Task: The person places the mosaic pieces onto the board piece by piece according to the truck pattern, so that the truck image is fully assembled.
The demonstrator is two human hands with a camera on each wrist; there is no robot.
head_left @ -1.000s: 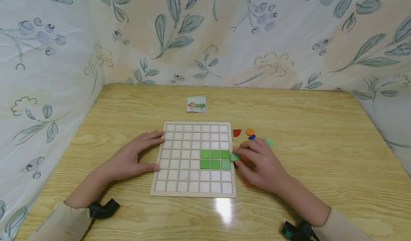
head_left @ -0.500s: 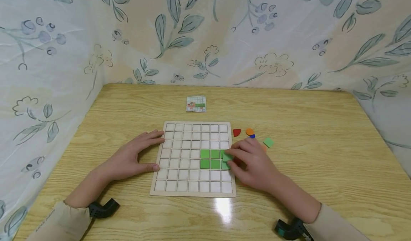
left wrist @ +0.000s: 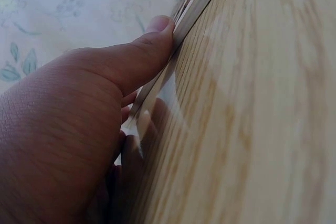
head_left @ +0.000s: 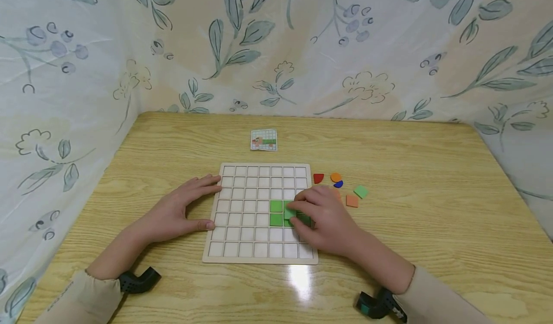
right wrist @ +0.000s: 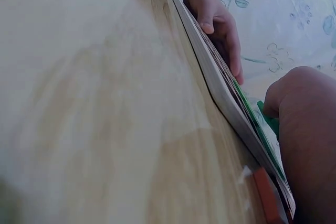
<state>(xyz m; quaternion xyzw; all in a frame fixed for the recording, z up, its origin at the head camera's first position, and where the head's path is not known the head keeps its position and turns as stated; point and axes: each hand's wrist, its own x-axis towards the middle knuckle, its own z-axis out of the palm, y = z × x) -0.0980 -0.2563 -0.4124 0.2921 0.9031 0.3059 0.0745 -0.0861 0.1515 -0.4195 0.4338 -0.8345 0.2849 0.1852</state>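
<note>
Right hand (head_left: 329, 222): grip pinching green square (head_left: 289, 211) above right side of board (head_left: 259, 260). Left hand (head_left: 179, 212): grip spread loosely, touching board's left edge.

A yellowish table (head_left: 423, 170) with a wood-grain pattern is seen beneath the left hand (head_left: 183, 211) and the right hand (head_left: 326, 221). Beyond both, its far edge is met by a pale hanging cloth (head_left: 302, 41), printed with blue-grey leaves (head_left: 258, 32), round berries (head_left: 353, 25) and outlined flowers (head_left: 367, 88). The table is likewise flanked by cloth outside each hand. Between the two, on the near side, a white glare (head_left: 299, 283) is reflected.
</note>
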